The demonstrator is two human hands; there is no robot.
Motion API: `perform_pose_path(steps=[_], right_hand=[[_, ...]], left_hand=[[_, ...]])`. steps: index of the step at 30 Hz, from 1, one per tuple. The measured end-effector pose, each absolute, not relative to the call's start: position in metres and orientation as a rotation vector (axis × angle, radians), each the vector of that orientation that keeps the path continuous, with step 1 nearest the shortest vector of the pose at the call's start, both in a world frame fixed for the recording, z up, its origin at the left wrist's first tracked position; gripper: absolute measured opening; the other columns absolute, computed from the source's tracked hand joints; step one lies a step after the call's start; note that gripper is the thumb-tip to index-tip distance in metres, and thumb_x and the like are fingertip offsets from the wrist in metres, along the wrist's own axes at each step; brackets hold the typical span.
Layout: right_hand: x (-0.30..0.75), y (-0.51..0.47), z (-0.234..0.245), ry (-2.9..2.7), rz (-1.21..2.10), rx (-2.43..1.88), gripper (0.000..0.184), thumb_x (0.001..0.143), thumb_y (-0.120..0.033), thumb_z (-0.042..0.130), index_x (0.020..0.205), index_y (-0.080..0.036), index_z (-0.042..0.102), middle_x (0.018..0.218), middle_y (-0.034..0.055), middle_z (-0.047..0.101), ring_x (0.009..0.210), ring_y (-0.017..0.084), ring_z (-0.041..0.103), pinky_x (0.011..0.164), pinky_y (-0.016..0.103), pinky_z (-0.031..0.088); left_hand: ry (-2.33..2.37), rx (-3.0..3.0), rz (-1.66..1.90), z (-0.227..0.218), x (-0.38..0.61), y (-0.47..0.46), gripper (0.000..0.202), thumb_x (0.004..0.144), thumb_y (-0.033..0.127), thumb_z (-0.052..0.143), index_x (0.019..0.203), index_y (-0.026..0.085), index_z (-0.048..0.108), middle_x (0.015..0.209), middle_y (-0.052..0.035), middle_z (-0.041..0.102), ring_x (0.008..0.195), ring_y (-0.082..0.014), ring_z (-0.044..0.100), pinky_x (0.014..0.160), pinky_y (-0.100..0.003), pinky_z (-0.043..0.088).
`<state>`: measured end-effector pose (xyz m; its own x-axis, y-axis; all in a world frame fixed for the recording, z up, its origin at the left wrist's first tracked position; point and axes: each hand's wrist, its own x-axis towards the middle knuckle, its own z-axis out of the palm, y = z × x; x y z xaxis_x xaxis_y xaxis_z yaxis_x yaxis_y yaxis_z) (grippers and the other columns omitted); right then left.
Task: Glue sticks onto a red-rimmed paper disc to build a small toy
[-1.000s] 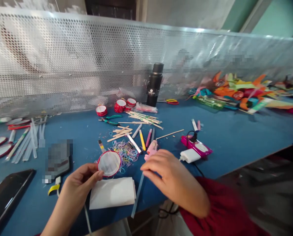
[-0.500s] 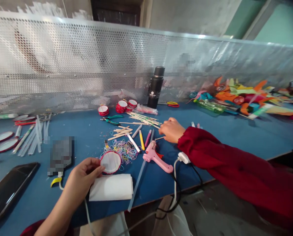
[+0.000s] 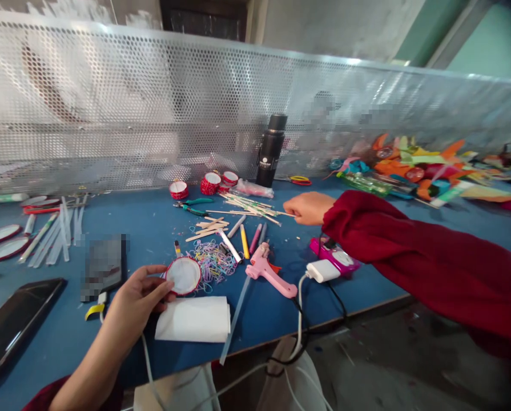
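My left hand (image 3: 146,294) pinches a small round white disc with a red rim (image 3: 183,276) between thumb and fingers, just above the table. A folded white tissue (image 3: 193,319) lies right below it. My right hand (image 3: 309,208) is closed, and a thin wooden stick (image 3: 286,214) pokes out to the left from its fingers, beside a pile of similar sticks (image 3: 249,204). Between my hands lies a pink glue gun (image 3: 270,274) with a clear glue stick (image 3: 234,322) in its back. Colourful rubber bands (image 3: 216,260) and several markers (image 3: 244,241) lie behind it.
A purple power strip (image 3: 347,261) with a white plug (image 3: 322,270) and cables sits by the front edge. Behind stand a black bottle (image 3: 271,151), red-rimmed rolls (image 3: 211,182) and green pliers (image 3: 193,205). Phones (image 3: 21,325) and glue sticks (image 3: 52,245) are left; coloured craft pieces (image 3: 409,168) right.
My right hand has moved up and right, away from the glue gun's tip, bringing the purple power strip into view. My left hand still holds the disc, with little movement.
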<state>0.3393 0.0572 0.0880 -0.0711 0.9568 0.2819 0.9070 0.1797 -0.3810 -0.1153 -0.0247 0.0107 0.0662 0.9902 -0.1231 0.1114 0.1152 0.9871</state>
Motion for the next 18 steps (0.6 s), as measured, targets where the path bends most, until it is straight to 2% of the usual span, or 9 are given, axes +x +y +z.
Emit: perform_pose_path(steps=[3, 9, 11, 16, 17, 18], right_hand=[[0.347, 0.052, 0.069, -1.854, 0.170, -1.713, 0.034, 0.108, -0.040, 0.053, 0.129, -0.016, 0.065, 0.128, 0.0082, 0.066, 0.112, 0.021, 0.069, 0.094, 0.040, 0.059], [0.343, 0.049, 0.034, -1.756, 0.178, -1.642, 0.034, 0.104, -0.039, 0.061, 0.132, -0.019, 0.064, 0.133, 0.0085, 0.065, 0.116, 0.023, 0.068, 0.096, 0.042, 0.058], [0.341, 0.055, 0.035, -1.757, 0.181, -1.654, 0.035, 0.102, -0.038, 0.065, 0.132, -0.021, 0.064, 0.132, 0.0091, 0.065, 0.115, 0.023, 0.068, 0.095, 0.043, 0.059], [0.335, 0.063, 0.050, -1.872, 0.136, -1.735, 0.033, 0.106, -0.037, 0.058, 0.132, -0.018, 0.063, 0.131, 0.0089, 0.065, 0.114, 0.022, 0.068, 0.094, 0.041, 0.059], [0.333, 0.062, 0.057, -1.911, 0.114, -1.741, 0.032, 0.104, -0.038, 0.061, 0.130, -0.020, 0.064, 0.128, 0.0083, 0.067, 0.110, 0.021, 0.069, 0.091, 0.040, 0.060], [0.330, 0.062, 0.065, -1.966, 0.084, -1.741, 0.030, 0.107, -0.037, 0.057, 0.127, -0.017, 0.065, 0.123, 0.0079, 0.068, 0.106, 0.019, 0.070, 0.089, 0.038, 0.059]], left_hand=[[1.287, 1.241, 1.022, 0.013, -0.114, -0.026, 0.066, 0.060, 0.059, 0.093, 0.102, 0.017, 0.066, 0.073, -0.0058, 0.077, 0.062, -0.0219, 0.073, 0.052, -0.026, 0.053], [1.297, 1.231, 1.087, 0.013, -0.110, -0.029, 0.065, 0.062, 0.058, 0.092, 0.104, 0.016, 0.066, 0.074, -0.0051, 0.077, 0.063, -0.0203, 0.074, 0.053, -0.025, 0.054], [1.288, 1.225, 1.097, 0.013, -0.111, -0.029, 0.062, 0.064, 0.056, 0.091, 0.103, 0.016, 0.066, 0.074, -0.0045, 0.077, 0.064, -0.0195, 0.073, 0.054, -0.025, 0.055], [1.275, 1.183, 1.101, 0.014, -0.111, -0.025, 0.056, 0.064, 0.050, 0.092, 0.100, 0.017, 0.065, 0.071, -0.0033, 0.076, 0.063, -0.0184, 0.073, 0.058, -0.027, 0.059], [1.272, 1.171, 1.112, 0.013, -0.110, -0.024, 0.056, 0.064, 0.049, 0.092, 0.099, 0.017, 0.064, 0.071, -0.0032, 0.076, 0.063, -0.0181, 0.073, 0.059, -0.027, 0.059], [1.265, 1.162, 1.113, 0.011, -0.109, -0.023, 0.056, 0.062, 0.048, 0.093, 0.098, 0.017, 0.064, 0.072, -0.0032, 0.076, 0.063, -0.0182, 0.073, 0.059, -0.027, 0.059]])
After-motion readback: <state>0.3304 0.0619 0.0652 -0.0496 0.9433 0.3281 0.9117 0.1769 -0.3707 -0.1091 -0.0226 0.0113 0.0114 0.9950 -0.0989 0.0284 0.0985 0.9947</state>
